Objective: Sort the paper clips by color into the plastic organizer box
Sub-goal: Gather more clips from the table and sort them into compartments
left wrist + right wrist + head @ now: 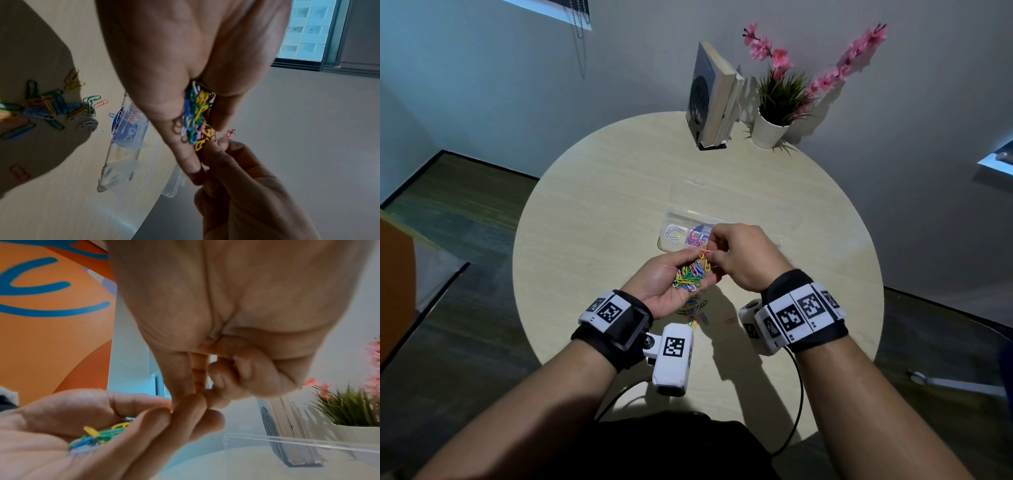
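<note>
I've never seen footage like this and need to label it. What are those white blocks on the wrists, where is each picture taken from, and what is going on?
No robot here: a person wears cameras with printed markers on both wrists, plus one on the head. The head view looks down at a round table; the other two look along each hand. The left hand cups a bunch of coloured paper clips. The right hand pinches a clip at the bunch's edge. Behind lies a clear organizer box, some clips already inside. Loose clips remain on the table.
</note>
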A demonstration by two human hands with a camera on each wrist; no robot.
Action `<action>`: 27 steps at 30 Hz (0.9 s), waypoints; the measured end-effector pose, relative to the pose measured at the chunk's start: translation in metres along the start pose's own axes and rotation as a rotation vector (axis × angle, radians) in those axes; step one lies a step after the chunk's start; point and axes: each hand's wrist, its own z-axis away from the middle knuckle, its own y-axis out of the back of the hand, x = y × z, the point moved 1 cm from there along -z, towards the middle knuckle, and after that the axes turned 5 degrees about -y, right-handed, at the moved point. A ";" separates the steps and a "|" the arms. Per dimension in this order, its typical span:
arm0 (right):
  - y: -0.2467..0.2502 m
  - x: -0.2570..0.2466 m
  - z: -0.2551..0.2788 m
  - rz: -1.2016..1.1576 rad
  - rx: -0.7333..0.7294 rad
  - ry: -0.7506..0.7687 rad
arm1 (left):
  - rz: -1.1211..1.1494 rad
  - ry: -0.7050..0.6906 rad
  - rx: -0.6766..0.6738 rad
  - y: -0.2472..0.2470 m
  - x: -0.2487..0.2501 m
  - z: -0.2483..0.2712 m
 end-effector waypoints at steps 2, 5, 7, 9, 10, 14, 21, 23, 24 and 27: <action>0.000 0.001 -0.001 0.011 0.034 0.002 | 0.009 0.012 -0.012 0.000 0.001 0.000; 0.001 0.003 -0.001 0.012 0.051 -0.003 | 0.020 0.024 -0.036 0.000 0.001 0.000; 0.000 0.003 -0.002 -0.022 0.047 0.000 | 0.004 0.013 -0.028 0.000 0.002 0.000; 0.001 0.005 -0.004 -0.079 0.060 -0.024 | -0.011 0.006 -0.026 0.000 0.002 -0.001; 0.001 0.006 -0.006 -0.107 0.075 -0.047 | -0.012 0.005 -0.015 0.000 0.003 -0.001; -0.001 0.012 -0.013 -0.513 0.133 -0.196 | 0.026 -0.001 0.017 0.003 0.006 0.000; -0.015 0.020 -0.062 -0.701 0.108 -0.341 | 0.113 -0.040 0.048 0.020 0.014 0.000; -0.022 0.022 -0.080 -0.588 0.074 -0.384 | 0.163 -0.045 0.066 0.024 0.017 -0.001; -0.026 0.024 -0.089 -0.526 0.061 -0.412 | 0.184 -0.046 0.075 0.027 0.018 -0.001; -0.040 0.028 -0.112 -0.309 0.034 -0.439 | 0.218 -0.063 0.086 0.031 0.023 0.000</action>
